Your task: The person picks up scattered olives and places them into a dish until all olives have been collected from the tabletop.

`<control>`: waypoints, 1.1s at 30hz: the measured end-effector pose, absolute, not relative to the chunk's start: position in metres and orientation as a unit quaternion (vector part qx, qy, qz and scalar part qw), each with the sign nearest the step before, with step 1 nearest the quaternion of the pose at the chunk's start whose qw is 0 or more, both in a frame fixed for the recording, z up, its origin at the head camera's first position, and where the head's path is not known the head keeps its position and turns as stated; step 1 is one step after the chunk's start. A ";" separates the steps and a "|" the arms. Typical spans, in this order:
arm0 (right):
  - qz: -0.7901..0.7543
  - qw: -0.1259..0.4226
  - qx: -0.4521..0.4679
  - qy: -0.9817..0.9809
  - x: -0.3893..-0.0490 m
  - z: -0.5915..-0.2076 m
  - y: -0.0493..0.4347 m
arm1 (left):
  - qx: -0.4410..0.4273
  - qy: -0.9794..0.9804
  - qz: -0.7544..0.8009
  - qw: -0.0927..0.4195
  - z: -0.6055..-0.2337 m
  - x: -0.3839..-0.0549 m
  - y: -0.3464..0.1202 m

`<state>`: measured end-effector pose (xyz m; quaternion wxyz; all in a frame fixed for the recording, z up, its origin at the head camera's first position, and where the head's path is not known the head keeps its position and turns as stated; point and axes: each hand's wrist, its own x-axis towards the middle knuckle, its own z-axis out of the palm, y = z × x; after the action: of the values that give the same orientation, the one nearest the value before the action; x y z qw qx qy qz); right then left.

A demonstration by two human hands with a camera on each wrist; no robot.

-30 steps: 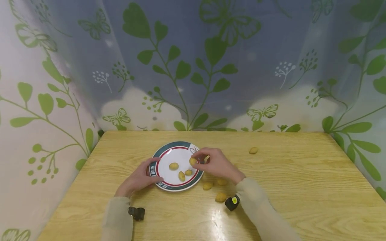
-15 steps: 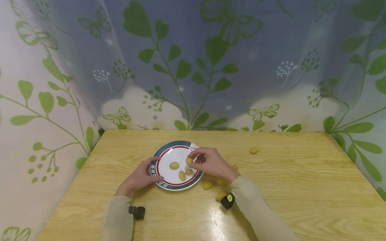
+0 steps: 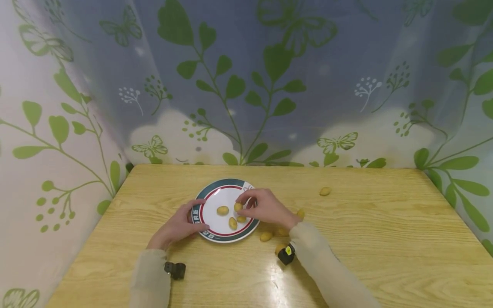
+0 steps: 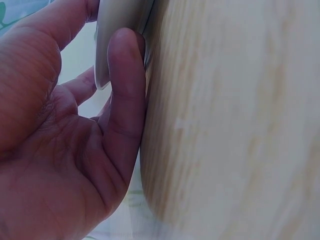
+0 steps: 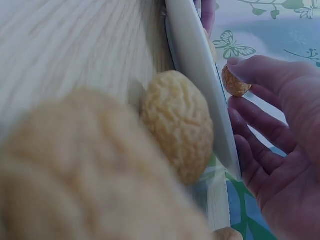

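My left hand (image 3: 179, 224) grips the left rim of a white plate (image 3: 220, 196) with a dark teal edge and a red ring. In the left wrist view, a finger (image 4: 125, 85) lies between the plate's rim (image 4: 102, 60) and the tabletop. Over the plate's right half, my right hand (image 3: 265, 207) pinches a wrinkled, yellow-brown walnut (image 3: 238, 207) between thumb and fingertips. The right wrist view shows this walnut (image 5: 236, 84) above the plate's surface. Several walnuts are on the plate: one to the left (image 3: 222, 210), and a walnut (image 3: 233, 223) and a partly covered walnut (image 3: 241, 219) nearer the front.
Several more walnuts lie on the wooden table (image 3: 385, 222) right of the plate, among them a walnut (image 3: 266, 236) near the rim and another walnut (image 3: 325, 191) farther back. My right forearm partly covers some. A leaf-patterned curtain (image 3: 246, 85) stands behind the table.
My right hand has moved left over the plate, carrying the pinched walnut from near the right rim toward the middle. My left hand keeps its grip on the plate.
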<state>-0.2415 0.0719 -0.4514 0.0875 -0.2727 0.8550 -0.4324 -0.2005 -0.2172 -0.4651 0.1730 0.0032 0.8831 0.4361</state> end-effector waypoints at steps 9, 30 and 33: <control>-0.410 0.087 -0.279 0.864 -0.241 -0.452 0.068 | 0.005 0.881 0.441 0.169 -0.465 -0.201 -0.217; -0.423 0.083 -0.276 0.859 -0.240 -0.449 0.073 | 0.005 0.880 0.442 0.172 -0.464 -0.202 -0.216; -0.425 0.082 -0.279 0.857 -0.238 -0.447 0.075 | 0.010 0.880 0.444 0.169 -0.465 -0.202 -0.216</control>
<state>-0.2383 0.0745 -0.4470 0.0818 -0.2789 0.8575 -0.4246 -0.2016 -0.2159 -0.4654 0.1688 0.0097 0.8797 0.4444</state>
